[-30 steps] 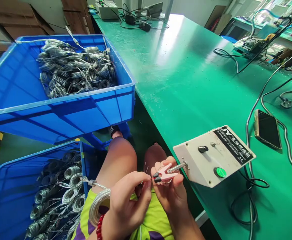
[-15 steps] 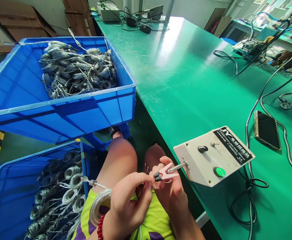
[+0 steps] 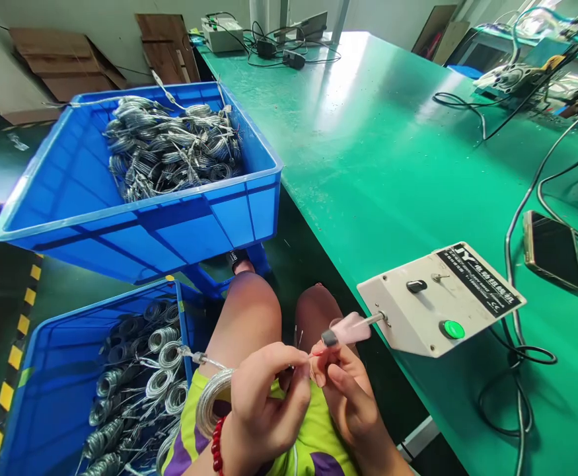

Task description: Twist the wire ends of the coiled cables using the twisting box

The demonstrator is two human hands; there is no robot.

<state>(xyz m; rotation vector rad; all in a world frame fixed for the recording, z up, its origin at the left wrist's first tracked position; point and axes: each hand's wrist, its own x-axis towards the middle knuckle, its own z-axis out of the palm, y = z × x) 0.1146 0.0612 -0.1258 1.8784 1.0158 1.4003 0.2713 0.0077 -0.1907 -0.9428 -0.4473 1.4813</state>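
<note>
My left hand (image 3: 273,390) pinches the thin wire end of a clear, silvery cable between thumb and forefinger. Its coil (image 3: 213,402) hangs at the wrist, with a connector (image 3: 193,355) sticking out to the left. The wire runs to the dark tip of a pink clip (image 3: 351,328), which looks smeared by motion on a metal shaft. That shaft comes out of a beige control box (image 3: 437,304) with a black knob and a green button. Just under the clip, my right hand (image 3: 351,390) is open, its fingers loosely curled beside the wire.
A large blue bin (image 3: 209,211) heaped with coiled cables stands at the left. Below it, another blue bin (image 3: 45,330) holds more coils. On the green table (image 3: 368,178) lie a phone (image 3: 555,250) and loose black cables (image 3: 514,264) to the right of the box.
My right hand has let go of the clip and dropped slightly below it. The clip has gone from sharp to blurred. The view has shifted a little to the left.
</note>
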